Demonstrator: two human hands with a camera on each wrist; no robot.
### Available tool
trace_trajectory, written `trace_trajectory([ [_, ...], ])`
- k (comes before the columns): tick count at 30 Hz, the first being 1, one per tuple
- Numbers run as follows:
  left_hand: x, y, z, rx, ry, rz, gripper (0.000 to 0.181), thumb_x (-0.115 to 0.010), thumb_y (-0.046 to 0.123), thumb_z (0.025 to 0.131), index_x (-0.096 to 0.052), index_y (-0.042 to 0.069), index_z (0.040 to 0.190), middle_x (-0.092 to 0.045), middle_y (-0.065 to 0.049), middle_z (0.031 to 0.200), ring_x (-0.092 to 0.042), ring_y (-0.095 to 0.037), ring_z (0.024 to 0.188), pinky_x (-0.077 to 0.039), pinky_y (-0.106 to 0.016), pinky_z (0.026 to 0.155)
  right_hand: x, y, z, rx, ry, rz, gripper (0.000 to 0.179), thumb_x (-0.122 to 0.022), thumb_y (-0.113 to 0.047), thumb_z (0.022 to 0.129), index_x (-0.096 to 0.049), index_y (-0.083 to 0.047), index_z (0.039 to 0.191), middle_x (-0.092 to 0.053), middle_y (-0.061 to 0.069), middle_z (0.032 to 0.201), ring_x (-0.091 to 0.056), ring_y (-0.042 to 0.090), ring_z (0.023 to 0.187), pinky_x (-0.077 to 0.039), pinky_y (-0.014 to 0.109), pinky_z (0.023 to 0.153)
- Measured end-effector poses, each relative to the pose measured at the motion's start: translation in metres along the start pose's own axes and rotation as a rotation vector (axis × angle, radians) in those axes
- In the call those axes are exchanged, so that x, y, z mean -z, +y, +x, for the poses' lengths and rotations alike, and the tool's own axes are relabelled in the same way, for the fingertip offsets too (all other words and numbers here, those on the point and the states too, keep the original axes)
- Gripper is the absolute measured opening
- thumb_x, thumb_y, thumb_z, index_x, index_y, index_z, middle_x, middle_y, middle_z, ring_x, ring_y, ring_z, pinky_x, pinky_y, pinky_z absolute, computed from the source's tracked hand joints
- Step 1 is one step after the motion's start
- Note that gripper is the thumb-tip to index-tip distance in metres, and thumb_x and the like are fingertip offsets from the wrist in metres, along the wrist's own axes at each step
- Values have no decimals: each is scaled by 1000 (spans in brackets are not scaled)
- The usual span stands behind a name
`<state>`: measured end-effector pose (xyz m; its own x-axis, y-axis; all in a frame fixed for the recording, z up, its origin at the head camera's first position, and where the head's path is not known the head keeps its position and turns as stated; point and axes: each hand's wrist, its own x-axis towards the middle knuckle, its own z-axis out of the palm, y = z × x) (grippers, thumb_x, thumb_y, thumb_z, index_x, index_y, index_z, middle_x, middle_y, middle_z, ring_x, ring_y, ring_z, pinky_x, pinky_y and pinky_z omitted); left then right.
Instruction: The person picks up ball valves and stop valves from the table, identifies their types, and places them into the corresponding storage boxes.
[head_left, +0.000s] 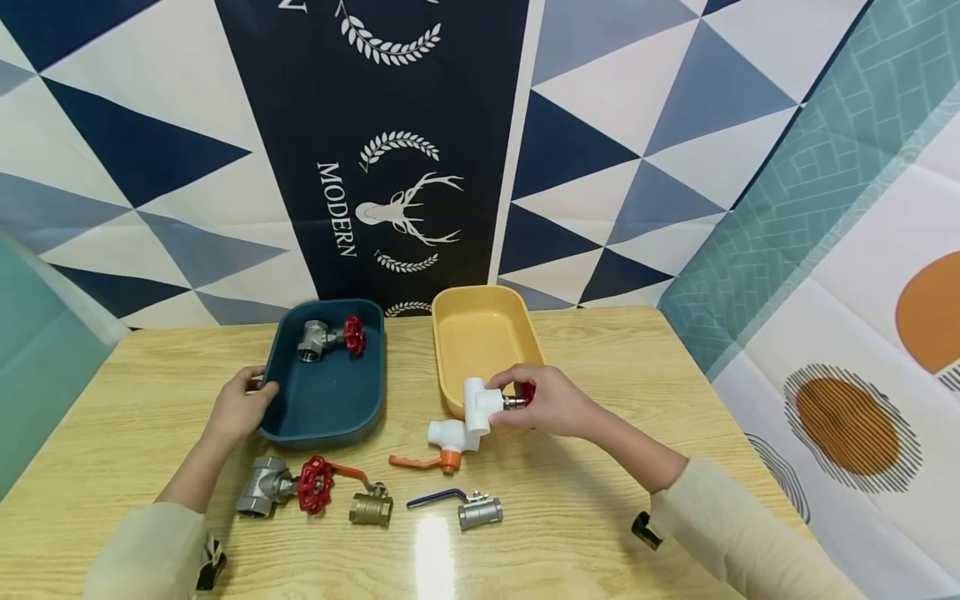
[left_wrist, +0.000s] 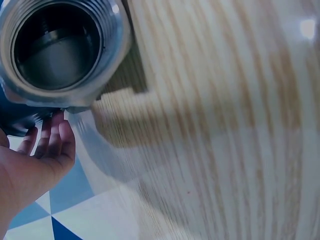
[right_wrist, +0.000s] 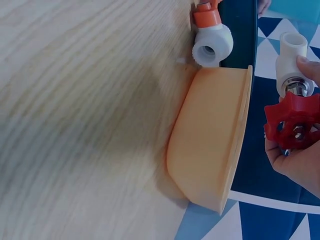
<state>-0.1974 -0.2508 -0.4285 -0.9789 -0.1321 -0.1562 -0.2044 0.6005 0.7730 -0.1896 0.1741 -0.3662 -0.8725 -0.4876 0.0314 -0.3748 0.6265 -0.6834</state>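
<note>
My right hand [head_left: 551,400] pinches a white plastic tee-shaped valve [head_left: 480,406] with a red handwheel [right_wrist: 295,122], held above the front of the yellow bin [head_left: 486,333]. In the right wrist view, the thumb presses its white body while fingers curve behind the wheel. My left hand [head_left: 242,406] holds the left side of the dark blue bin [head_left: 322,437], its fingers [left_wrist: 62,142] bent against the outer wall. Inside that bin lies a metal gate valve [head_left: 315,340] with a red handwheel.
In front of the bins lie a larger metal gate valve [head_left: 262,487], a brass ball valve [head_left: 371,506] with a red lever, a silver ball valve [head_left: 480,511] with a blue lever, and a white valve [head_left: 452,435] with an orange lever. A patterned cloth [head_left: 405,167] stands behind the table.
</note>
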Motion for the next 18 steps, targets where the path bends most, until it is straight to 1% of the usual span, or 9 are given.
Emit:
trace_trajectory([
  [6,-1,0,0,0,3,-6,53,-36,23,98,-28,-9,140,-38,-35,132,-43,-48,117,-43,-54,93,-2,-5,7,1,-5,-13,39,-81,-31,71,-68,-20,106,-58,1,82,-47,15,69,-39,21,55],
  [14,0,0,1,-2,2,-5,54,-36,26,99,-28,-9,139,-39,-35,131,-43,-48,117,-44,-54,92,-5,-9,11,33,-8,-10,40,-81,-30,71,-68,-18,106,-57,-1,80,-46,13,69,-39,21,56],
  [18,0,-1,1,-2,8,-5,53,-36,24,99,-29,-9,139,-39,-35,131,-44,-47,116,-44,-54,92,-6,-10,13,31,-3,-6,40,-81,-30,70,-68,-18,106,-56,0,78,-46,14,69,-38,21,56],
])
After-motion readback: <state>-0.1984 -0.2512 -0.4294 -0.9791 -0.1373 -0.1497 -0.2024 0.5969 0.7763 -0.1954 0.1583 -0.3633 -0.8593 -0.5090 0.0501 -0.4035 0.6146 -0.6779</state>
